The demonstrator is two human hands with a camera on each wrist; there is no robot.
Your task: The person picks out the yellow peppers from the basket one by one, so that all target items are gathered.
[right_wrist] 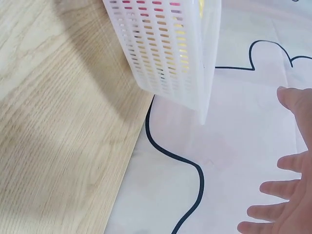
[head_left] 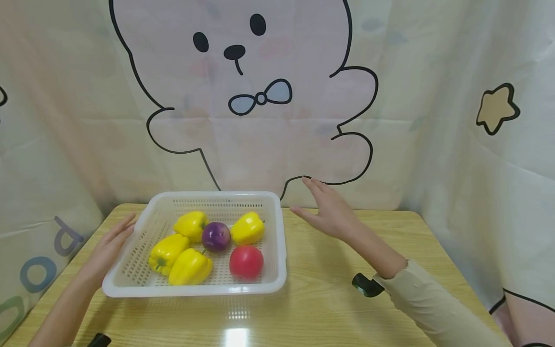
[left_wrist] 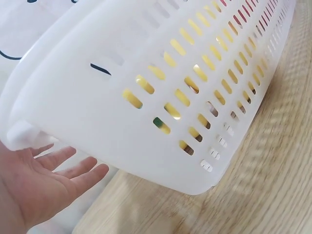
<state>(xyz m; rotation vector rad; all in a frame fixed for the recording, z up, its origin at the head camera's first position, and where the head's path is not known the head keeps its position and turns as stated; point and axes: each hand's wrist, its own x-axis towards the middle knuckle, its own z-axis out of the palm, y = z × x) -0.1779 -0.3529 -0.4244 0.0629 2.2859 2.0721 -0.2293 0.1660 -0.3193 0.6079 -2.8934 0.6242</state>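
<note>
A white perforated plastic basket [head_left: 195,291] stands on the table, holding several yellow bell peppers [head_left: 191,267], a round purple vegetable [head_left: 216,236] that looks like an onion, and a round red one [head_left: 246,262] resembling a tomato. My left hand [head_left: 104,253] is at the basket's left side, fingers extended. In the left wrist view, its fingers [left_wrist: 80,180] lie below the rim at one end; whether they touch it cannot be told. To the right of the basket and apart from it, my right hand [head_left: 331,212] hovers with fingers spread and holds nothing.
The wooden table [head_left: 329,308] reaches back to a curtain [head_left: 303,144] printed with a cartoon bear. Fabric also hangs along both sides. A black wrist device [head_left: 367,285] shows beside the right sleeve [head_left: 429,303].
</note>
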